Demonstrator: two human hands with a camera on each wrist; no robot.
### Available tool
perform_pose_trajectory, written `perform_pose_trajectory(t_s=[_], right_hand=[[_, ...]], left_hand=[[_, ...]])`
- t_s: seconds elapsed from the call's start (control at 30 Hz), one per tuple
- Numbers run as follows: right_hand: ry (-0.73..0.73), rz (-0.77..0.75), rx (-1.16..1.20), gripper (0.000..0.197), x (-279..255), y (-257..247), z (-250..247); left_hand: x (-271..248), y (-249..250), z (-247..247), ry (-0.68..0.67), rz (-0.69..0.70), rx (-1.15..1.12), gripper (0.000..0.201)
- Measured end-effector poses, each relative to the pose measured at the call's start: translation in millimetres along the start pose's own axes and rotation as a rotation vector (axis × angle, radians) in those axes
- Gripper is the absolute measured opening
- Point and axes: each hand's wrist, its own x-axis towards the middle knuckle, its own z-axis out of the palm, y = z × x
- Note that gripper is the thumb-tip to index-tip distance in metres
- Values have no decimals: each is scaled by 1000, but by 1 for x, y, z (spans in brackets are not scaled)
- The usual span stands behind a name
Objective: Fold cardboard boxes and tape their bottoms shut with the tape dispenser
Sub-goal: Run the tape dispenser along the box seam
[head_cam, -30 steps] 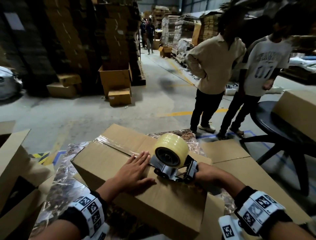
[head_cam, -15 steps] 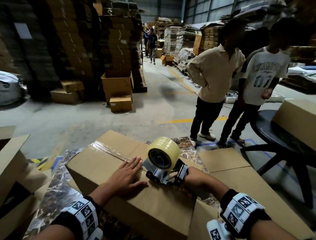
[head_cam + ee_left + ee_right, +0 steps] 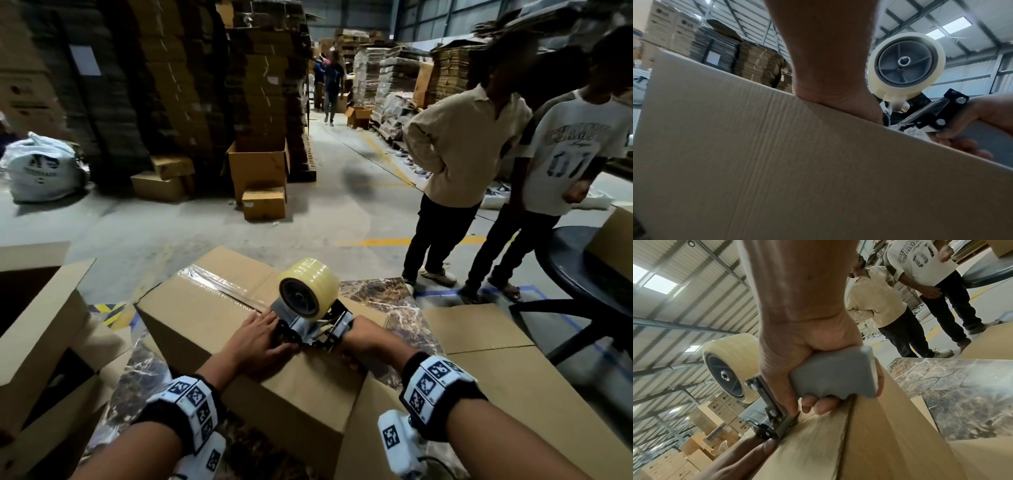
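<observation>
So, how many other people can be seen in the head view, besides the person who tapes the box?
4, maybe more hidden: beige-shirted person and white printed T-shirt person standing right; two far down the aisle, one in dark blue, one half hidden behind.

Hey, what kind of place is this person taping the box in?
Most likely a packaging warehouse. Tall stacks of flattened cardboard line a concrete aisle, loose made-up boxes stand on the floor, and a corrugated metal roof with skylights spans overhead. The right hand runs a tape dispenser along the box.
</observation>
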Motion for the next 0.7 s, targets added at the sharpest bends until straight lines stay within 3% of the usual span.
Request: perform_pose_trajectory(t_s=[0.1,0.3,0.4,0.6,0.7], right_hand=[[-22,5,-12,11,4,-6,-2],[-54,8,-52,18,2,-2,-10],[-41,20,-141,9,-5,13,-29],[-49,10,-153,19,-36,53,-69],[-53,8,-150,17,-37,57,-71]], left_hand=[[3,-5,0,-1,0,8,94],[-1,-3,-1,13,25,-18,96],[-2,1,-6,-43,-11,15,99],[-8,15,-16,-63,-40,8,96],[-8,20,-16,-60,-63,35,105]])
